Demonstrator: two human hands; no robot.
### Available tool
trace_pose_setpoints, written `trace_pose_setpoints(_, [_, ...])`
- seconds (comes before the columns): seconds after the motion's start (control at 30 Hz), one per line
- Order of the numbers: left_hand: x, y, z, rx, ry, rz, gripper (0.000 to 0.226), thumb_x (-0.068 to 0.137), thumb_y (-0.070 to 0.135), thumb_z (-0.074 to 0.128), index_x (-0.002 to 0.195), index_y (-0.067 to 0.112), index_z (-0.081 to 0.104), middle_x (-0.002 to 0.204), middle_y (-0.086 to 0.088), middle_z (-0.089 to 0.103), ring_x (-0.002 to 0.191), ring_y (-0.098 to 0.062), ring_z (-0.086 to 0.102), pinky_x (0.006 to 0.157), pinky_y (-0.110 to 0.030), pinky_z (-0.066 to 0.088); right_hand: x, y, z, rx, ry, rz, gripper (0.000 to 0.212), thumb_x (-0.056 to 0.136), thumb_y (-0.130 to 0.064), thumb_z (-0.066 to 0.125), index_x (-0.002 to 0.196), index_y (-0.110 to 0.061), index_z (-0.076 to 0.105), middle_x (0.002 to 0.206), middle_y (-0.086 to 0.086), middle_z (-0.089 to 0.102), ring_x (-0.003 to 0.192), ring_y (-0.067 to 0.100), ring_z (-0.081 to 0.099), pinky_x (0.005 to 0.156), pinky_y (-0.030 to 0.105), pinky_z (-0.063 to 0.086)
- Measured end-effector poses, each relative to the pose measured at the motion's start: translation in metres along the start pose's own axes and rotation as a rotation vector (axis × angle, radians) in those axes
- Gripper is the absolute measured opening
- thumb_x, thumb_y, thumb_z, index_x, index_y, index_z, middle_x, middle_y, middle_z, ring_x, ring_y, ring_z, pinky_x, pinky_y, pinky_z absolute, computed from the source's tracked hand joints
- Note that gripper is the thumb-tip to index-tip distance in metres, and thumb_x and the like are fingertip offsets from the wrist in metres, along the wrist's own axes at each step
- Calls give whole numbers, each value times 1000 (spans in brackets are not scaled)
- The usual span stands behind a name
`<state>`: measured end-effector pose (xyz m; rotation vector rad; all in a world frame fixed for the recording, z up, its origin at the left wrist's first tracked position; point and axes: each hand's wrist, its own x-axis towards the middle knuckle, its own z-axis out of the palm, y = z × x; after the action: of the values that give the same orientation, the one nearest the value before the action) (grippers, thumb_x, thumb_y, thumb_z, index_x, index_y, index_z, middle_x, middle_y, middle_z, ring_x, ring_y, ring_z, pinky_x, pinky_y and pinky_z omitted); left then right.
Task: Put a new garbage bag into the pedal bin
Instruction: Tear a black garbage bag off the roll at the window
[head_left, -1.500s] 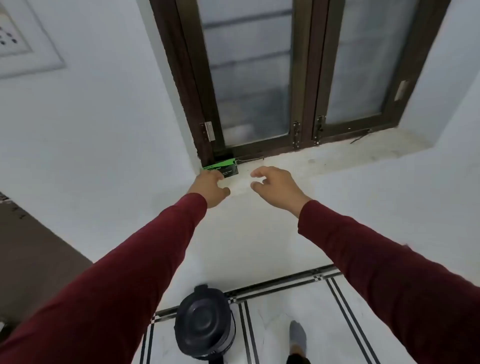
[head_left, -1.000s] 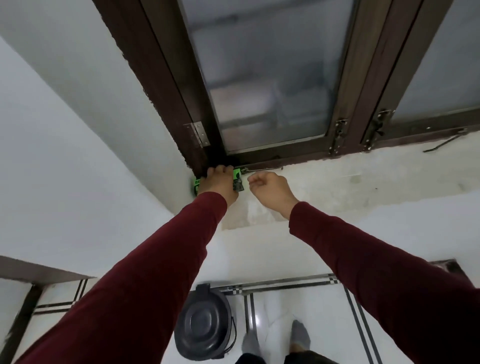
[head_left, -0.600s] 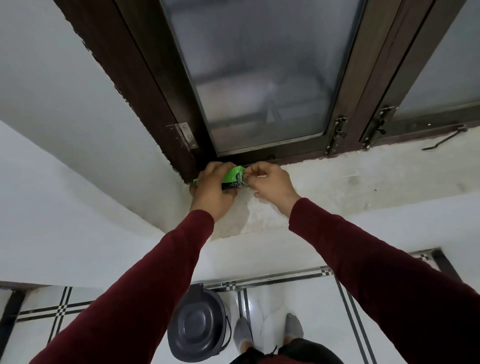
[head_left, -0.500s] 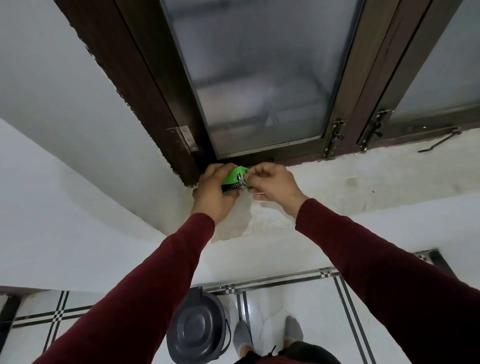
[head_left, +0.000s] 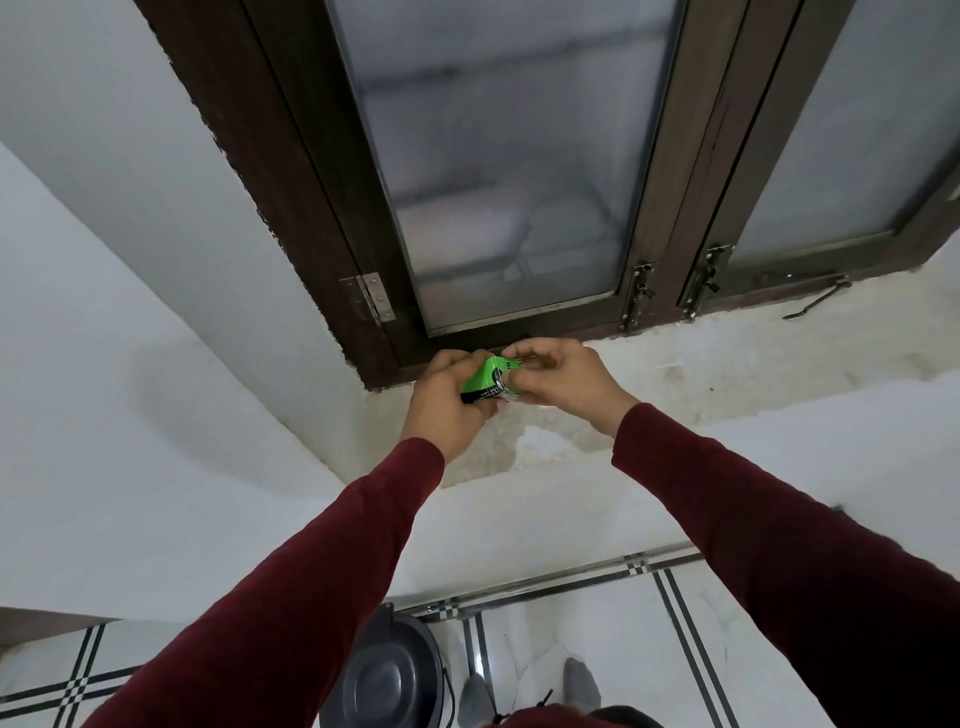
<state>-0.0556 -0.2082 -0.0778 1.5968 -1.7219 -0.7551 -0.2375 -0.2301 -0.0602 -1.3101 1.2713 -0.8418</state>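
A small green packet of garbage bags (head_left: 485, 383) is held just above the window sill (head_left: 675, 374). My left hand (head_left: 447, 402) grips its body from the left and below. My right hand (head_left: 563, 376) pinches the packet's right end with its fingertips. What the fingers hold at that end is hidden. The dark grey pedal bin (head_left: 387, 675) stands on the floor below my arms with its lid down, beside the wall.
A dark wooden window frame (head_left: 670, 171) with frosted panes rises behind the sill. A metal stay hook (head_left: 815, 304) lies at the right of the sill. My feet in grey socks (head_left: 582, 683) stand right of the bin on white tiles with black lines.
My left hand took the green packet from the sill's corner and lifted it. My right hand came in and took hold of its end. The view moved closer to the window.
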Motion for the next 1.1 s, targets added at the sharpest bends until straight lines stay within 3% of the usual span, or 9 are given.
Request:
trace_pose_setpoints(0.1, [-3, 6, -2, 43, -20, 38, 65, 78, 14, 88, 138, 18, 64, 122, 8, 52, 116, -15, 52, 104, -25, 41, -10, -5, -1, -22, 57, 25, 16, 85, -17, 75, 100, -12, 70, 101, 12, 75, 95, 22, 76, 78, 39, 65])
trace_pose_setpoints(0.27, [-7, 12, -4, 73, -70, 70, 67, 74, 12, 91, 136, 18, 65, 120, 7, 52, 113, -15, 52, 99, -22, 39, -18, -8, -7, 60, -14, 132, 31, 85, -35, 79, 86, -10, 61, 104, 8, 75, 87, 24, 78, 74, 37, 64])
trace_pose_setpoints(0.37, [-9, 15, -6, 89, -73, 83, 63, 73, 12, 91, 131, 22, 67, 119, 7, 53, 112, -16, 54, 95, -23, 39, -18, -7, -11, 101, -49, 157, 16, 87, -10, 72, 78, -10, 58, 101, 13, 72, 87, 26, 77, 74, 37, 64])
trace_pose_setpoints(0.53, [-10, 17, -10, 91, -52, 65, 64, 77, 17, 90, 135, 22, 65, 120, 7, 53, 111, -14, 53, 94, -22, 39, -23, -8, -16, -28, 44, 130, 28, 82, 13, 56, 85, -10, 73, 102, 11, 71, 82, 19, 74, 75, 34, 65])
trace_pose_setpoints(0.67, [-11, 21, -11, 84, -25, 69, 63, 79, 18, 88, 137, 22, 65, 120, 8, 52, 112, -15, 53, 94, -22, 38, -21, -8, -9, -380, 128, 1, 19, 82, -1, 66, 77, -11, 81, 91, -6, 73, 90, 20, 72, 73, 30, 64])
trace_pose_setpoints(0.73, [-11, 24, -13, 84, -20, 68, 62, 80, 18, 87, 138, 21, 64, 121, 9, 52, 112, -14, 52, 94, -21, 38, -20, -7, -7, -418, 171, -94, 11, 82, -9, 70, 86, -10, 81, 103, -5, 70, 102, 19, 68, 84, 34, 61])
trace_pose_setpoints(0.87, [-11, 27, -18, 63, -13, 51, 64, 80, 19, 87, 139, 19, 63, 123, 8, 51, 111, -11, 50, 96, -20, 36, -21, -12, -10, -497, 137, -229, 31, 81, -11, 72, 109, -21, 79, 122, -4, 55, 113, 7, 48, 97, 35, 51])
trace_pose_setpoints(1.0, [-12, 27, -20, 56, -18, 53, 64, 78, 17, 89, 137, 19, 64, 122, 7, 53, 109, -11, 52, 95, -22, 41, -23, -18, -7, -393, 88, -110, 12, 83, -21, 69, 88, -17, 79, 135, -7, 52, 120, 11, 52, 87, 43, 60])
trace_pose_setpoints(1.1, [-11, 27, -22, 35, 0, 37, 65, 79, 18, 88, 139, 18, 63, 126, 3, 55, 110, -11, 52, 94, -20, 39, -23, -20, -7, -293, 104, -90, 30, 89, -31, 66, 70, -12, 79, 118, -14, 62, 122, 2, 53, 97, 33, 48])
